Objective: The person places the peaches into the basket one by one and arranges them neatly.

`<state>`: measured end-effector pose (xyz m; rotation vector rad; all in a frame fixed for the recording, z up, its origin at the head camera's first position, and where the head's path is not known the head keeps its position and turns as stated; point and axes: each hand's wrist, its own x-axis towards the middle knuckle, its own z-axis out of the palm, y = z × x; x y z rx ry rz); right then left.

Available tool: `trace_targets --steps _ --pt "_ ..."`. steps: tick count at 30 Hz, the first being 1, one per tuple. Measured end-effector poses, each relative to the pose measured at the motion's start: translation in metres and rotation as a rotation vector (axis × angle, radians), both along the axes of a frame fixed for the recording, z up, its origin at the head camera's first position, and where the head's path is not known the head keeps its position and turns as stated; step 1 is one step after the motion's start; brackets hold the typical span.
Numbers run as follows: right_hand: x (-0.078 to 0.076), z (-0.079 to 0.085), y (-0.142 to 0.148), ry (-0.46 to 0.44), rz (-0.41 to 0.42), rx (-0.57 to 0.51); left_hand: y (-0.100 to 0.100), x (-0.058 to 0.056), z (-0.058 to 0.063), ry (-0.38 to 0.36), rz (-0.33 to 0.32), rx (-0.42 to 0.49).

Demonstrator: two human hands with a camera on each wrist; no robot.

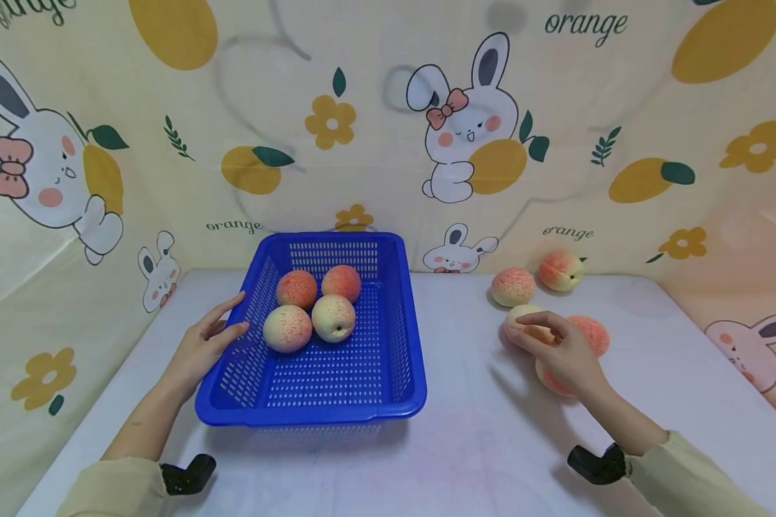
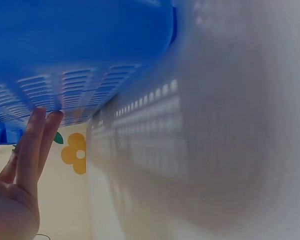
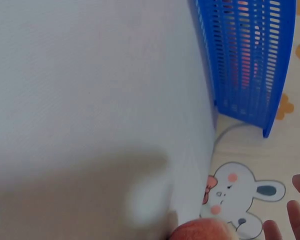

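Note:
A blue plastic basket (image 1: 317, 414) holds several peaches (image 1: 333, 318) grouped toward its left and far side. Along its left rim lies my left hand (image 1: 200, 352), thumb and fingers extended against the edge. In the left wrist view, straight fingers (image 2: 31, 155) touch the slotted outer wall. To the right, my right hand (image 1: 565, 353) hovers over a pale peach (image 1: 524, 314), its fingers loosely bent and apart. Part of that peach is hidden behind the hand. The right wrist view has fingertips (image 3: 296, 217) at the right edge, beside a reddish peach (image 3: 204, 231).
Two more peaches, one speckled (image 1: 513, 286) and one reddish (image 1: 560, 271), sit farther back on the white table (image 1: 465, 445). Another reddish peach (image 1: 591, 334) and a partly covered peach (image 1: 552, 380) lie by the right hand. A printed cloth (image 1: 375, 143) hangs behind the table.

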<state>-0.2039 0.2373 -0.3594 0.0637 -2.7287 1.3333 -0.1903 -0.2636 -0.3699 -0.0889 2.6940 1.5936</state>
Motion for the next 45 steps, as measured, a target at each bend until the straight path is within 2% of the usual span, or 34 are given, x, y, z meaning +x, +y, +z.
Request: trace_targets --steps 12,19,33,45 --pt "0.007 -0.003 0.021 -0.016 -0.019 0.072 -0.001 0.001 -0.001 0.010 -0.001 0.001" --pt "0.009 -0.006 0.031 0.022 -0.023 0.091 -0.001 0.001 -0.001 0.012 -0.001 -0.003" --pt "0.018 -0.012 0.048 -0.068 -0.035 0.140 -0.001 0.001 -0.001 0.016 -0.001 -0.010" --pt "0.024 -0.015 0.056 0.009 -0.073 0.151 0.000 0.000 -0.001 0.012 0.000 -0.001"
